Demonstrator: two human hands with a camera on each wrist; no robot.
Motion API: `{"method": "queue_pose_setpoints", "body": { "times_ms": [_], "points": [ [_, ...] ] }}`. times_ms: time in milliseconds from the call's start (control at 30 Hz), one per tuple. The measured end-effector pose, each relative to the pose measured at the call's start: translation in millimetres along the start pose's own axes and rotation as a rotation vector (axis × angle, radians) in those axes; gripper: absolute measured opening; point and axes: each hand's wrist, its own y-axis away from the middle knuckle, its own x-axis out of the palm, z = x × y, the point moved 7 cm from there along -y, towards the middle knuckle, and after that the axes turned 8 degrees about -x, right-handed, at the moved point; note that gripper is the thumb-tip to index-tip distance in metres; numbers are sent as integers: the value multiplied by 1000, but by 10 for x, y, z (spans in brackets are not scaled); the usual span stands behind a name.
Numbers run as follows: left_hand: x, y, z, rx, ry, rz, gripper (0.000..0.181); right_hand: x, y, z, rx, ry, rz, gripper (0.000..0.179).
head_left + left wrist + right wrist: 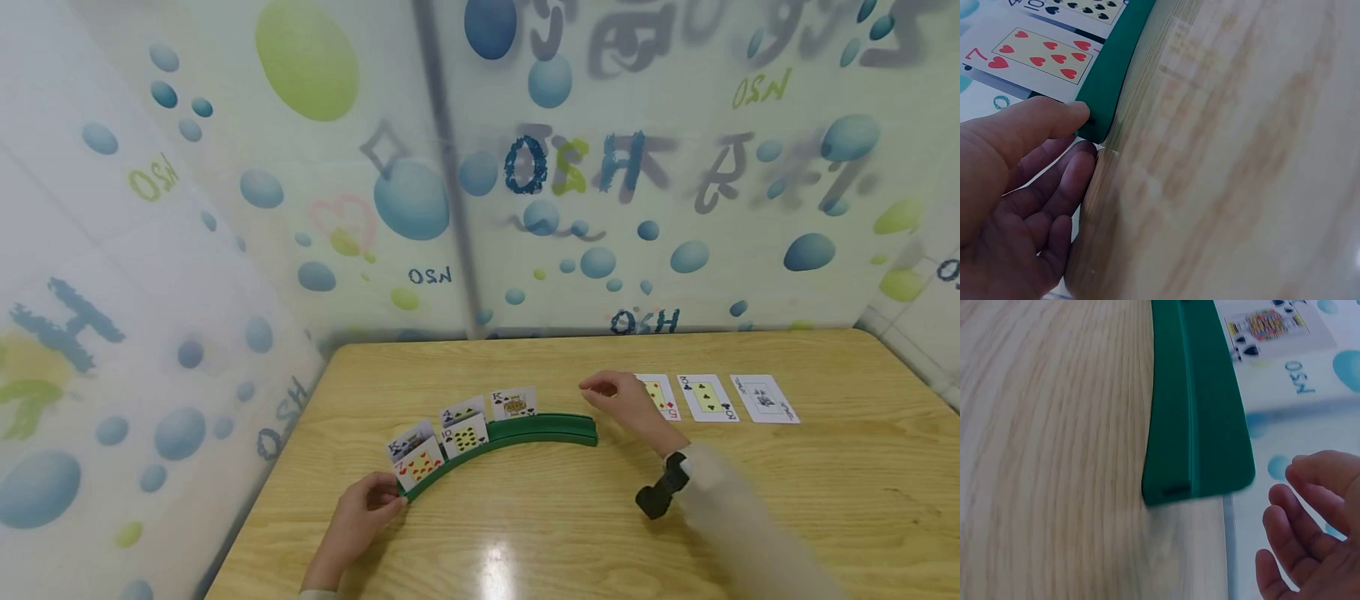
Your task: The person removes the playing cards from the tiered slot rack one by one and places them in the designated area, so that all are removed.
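Note:
A curved green card holder stands on the table with playing cards upright in its left part. In front are a seven of hearts and a ten of spades; behind them stand a king and a four, both partly covered. A king of spades stands farther right in the back row. My left hand pinches the holder's left end, thumb on its front. My right hand, fingers loosely bent and holding nothing, hovers right of the holder's bare right end, apart from it.
Right of my right hand lie a diamond card, partly hidden by the hand, a clubs card and a joker, all face up. The wooden table meets a patterned wall at the back. A black band is on my right wrist.

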Motion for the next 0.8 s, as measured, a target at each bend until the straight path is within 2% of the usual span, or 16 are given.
{"method": "queue_pose_setpoints", "body": {
  "times_ms": [100, 300, 433, 567, 800],
  "points": [
    [5, -10, 15, -7, -5, 1, 22, 139, -36, 93, -54, -20, 48, 28],
    [10, -26, 30, -8, -8, 5, 22, 357, -100, 230, -100, -7, 124, 21],
    [9, -23, 24, -15, -9, 2, 22, 463, -120, 294, -103, -7, 163, 17],
    [11, -19, 20, -19, -13, 1, 22, 544, -137, 295, -84, -6, 176, 14],
    [5, -17, 24, -26, -15, 0, 22, 647, -183, 276, -111, 38, 187, 11]
  ]
}}
